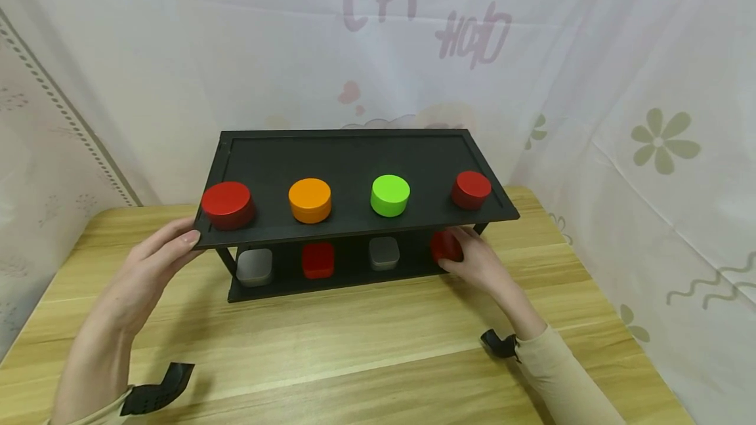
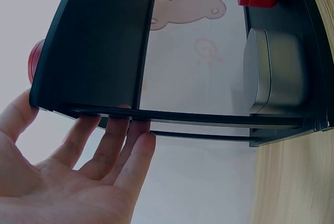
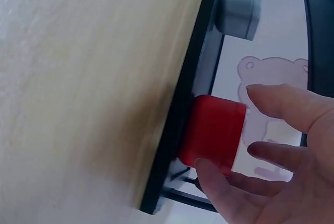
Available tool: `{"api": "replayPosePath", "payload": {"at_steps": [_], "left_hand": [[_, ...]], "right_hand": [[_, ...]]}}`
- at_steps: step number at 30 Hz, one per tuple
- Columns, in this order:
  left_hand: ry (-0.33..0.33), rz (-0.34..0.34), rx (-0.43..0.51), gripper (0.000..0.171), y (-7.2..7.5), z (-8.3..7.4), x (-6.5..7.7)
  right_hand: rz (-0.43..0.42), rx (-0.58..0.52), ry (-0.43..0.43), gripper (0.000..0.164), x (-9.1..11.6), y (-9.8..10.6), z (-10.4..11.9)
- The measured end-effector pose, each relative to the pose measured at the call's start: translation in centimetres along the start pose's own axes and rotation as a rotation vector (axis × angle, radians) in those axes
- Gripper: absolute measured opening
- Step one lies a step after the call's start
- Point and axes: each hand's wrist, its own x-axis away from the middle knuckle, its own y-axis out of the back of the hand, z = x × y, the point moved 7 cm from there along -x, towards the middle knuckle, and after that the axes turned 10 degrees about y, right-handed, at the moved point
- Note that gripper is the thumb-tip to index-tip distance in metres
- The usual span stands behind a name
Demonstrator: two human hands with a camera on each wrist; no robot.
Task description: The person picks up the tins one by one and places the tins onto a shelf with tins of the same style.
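My left hand grips the near left corner of a black two-tier shelf, thumb on the top board and the other fingers under it in the left wrist view. My right hand is at the right end of the lower tier, around a red tin. In the right wrist view one fingertip overlaps the tin's lower edge, while the thumb stands slightly off its upper corner. Also on the lower tier are a silver tin, a red square tin and another silver tin.
Along the upper board's front stand a large red tin, an orange tin, a green tin and a smaller red tin. The shelf stands on a wooden table, with a printed white cloth behind.
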Motion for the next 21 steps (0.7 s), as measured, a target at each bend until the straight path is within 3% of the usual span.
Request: {"api": "replayPosePath", "payload": {"at_steps": [10, 16, 21], "left_hand": [[0.013, -0.023, 0.024, 0.035, 0.4, 0.6, -0.5], [0.017, -0.023, 0.027, 0.037, 0.8, 0.5, -0.6], [0.007, -0.02, 0.043, 0.036, 1.1, 0.2, -0.6]], "right_hand": [[-0.011, 0.024, 0.075, 0.07, 1.6, 1.5, 1.5], [-0.035, 0.036, 0.075, 0.068, 3.1, 2.4, 2.4], [-0.052, 0.058, 0.126, 0.068, 4.2, 3.0, 3.5]]}}
